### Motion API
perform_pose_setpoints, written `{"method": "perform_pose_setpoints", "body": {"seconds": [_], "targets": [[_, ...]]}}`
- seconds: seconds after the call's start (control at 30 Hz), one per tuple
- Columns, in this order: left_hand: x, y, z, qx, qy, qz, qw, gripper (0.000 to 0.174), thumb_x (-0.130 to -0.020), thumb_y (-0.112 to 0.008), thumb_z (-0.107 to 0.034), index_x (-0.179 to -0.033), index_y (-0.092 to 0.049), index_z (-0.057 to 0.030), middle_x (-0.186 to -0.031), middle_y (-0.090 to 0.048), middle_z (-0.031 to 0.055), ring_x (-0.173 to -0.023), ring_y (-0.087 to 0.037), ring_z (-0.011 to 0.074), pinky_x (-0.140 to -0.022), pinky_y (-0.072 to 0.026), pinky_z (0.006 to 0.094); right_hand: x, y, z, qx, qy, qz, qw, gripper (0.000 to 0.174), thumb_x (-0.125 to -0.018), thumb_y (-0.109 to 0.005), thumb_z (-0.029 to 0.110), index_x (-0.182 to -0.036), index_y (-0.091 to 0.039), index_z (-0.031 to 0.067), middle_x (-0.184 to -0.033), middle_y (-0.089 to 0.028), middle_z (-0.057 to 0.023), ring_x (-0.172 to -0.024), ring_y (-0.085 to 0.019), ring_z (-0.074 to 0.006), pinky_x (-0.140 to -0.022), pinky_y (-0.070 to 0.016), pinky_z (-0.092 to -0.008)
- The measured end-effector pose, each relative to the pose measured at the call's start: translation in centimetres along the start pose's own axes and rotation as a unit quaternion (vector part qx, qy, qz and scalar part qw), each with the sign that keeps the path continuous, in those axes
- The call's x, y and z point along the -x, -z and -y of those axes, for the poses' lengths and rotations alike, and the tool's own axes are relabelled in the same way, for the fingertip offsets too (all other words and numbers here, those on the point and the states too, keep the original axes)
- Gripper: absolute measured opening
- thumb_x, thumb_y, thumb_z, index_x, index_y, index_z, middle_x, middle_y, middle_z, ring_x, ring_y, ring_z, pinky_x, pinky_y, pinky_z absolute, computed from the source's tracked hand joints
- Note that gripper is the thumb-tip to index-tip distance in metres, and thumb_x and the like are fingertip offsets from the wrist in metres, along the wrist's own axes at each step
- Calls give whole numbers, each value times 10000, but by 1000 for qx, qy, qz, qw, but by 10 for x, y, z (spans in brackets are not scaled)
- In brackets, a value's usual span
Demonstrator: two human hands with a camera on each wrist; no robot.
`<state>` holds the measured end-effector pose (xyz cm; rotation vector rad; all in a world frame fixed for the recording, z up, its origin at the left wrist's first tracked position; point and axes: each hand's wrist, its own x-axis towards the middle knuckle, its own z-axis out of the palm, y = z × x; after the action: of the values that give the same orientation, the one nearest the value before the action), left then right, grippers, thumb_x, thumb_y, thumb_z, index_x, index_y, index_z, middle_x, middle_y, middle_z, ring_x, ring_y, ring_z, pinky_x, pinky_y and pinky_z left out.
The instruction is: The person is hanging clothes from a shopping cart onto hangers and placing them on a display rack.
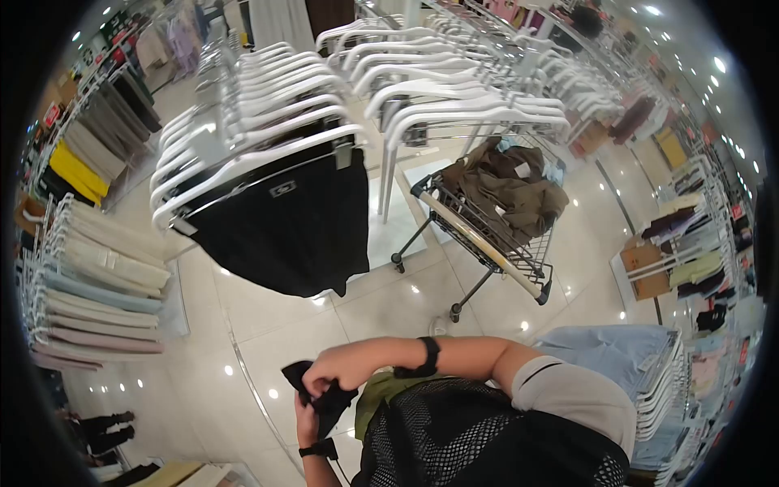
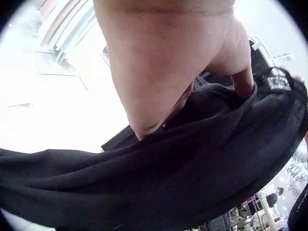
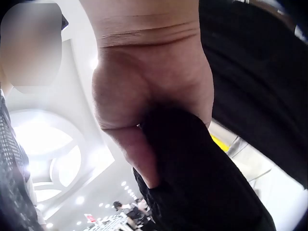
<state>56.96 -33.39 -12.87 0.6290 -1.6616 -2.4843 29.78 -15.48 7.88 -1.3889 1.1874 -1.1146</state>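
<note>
A black cloth garment (image 1: 331,403) is bunched between my two hands, low in front of my body. My right hand (image 1: 344,366) grips its upper part from above. In the right wrist view, the thumb (image 3: 137,153) presses along the dark fabric (image 3: 192,168), with the other fingers hidden behind it. Below and to the left, my left hand (image 1: 307,422) holds the same garment. Seen from the left wrist, its fingers dip into the folds of the black cloth (image 2: 192,159), fingertips hidden. Ahead, black trousers (image 1: 284,219) hang by clips from a white hanger (image 1: 243,166).
A shopping cart (image 1: 495,252) holding brown clothes (image 1: 511,191) stands ahead to the right. White hangers (image 1: 454,89) fill the rack in front. Pale folded trousers (image 1: 105,284) hang at left, light blue jeans (image 1: 596,349) close on my right. Tiled floor (image 1: 389,308) lies between.
</note>
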Motion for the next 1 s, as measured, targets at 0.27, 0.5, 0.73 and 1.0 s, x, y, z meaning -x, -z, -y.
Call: {"method": "perform_pose_setpoints", "body": {"seconds": [0.27, 0.5, 0.73, 1.0], "targets": [[-121, -101, -76, 17, 3, 3, 1000, 459, -1040, -604, -235, -1408, -474, 8, -1334, -607, 100, -1176, -593, 174, -1016, -477, 344, 200, 48, -53, 203, -155, -316, 914, 525, -768, -693, -71, -1239, -552, 112, -1309, -503, -141, -1116, -584, -390, -937, -488, -437], [-151, -216, -75, -225, 94, 50, 969, 303, -977, -634, -159, -1205, -632, 40, -1109, -694, 68, -1016, -636, 151, -938, -493, 299, 399, 62, -74, 397, -341, -549, 652, 443, -828, -765, 274, -1198, -603, 93, -1163, -608, -149, -1081, -618, -360, -896, -493, -445], [-155, -292, -54, -297, 131, 75, 943, 299, -1049, -587, -227, -1197, -646, 25, -1071, -715, 53, -952, -658, 128, -883, -528, 287, 473, 26, -126, 125, -416, -460, 775, 662, -957, -498, 682, -980, -704, 54, -835, -715, -187, -800, -695, -378, -725, -544, -483], [-160, -334, -40, -371, 116, 102, 916, 316, -1062, -568, -200, -1268, -602, 37, -1145, -698, 74, -1037, -636, 140, -953, -505, 298, 462, 15, -114, 165, -434, -487, 739, 590, -1000, -484, 606, -895, -718, 75, -758, -683, -170, -763, -679, -381, -680, -537, -500]]}}
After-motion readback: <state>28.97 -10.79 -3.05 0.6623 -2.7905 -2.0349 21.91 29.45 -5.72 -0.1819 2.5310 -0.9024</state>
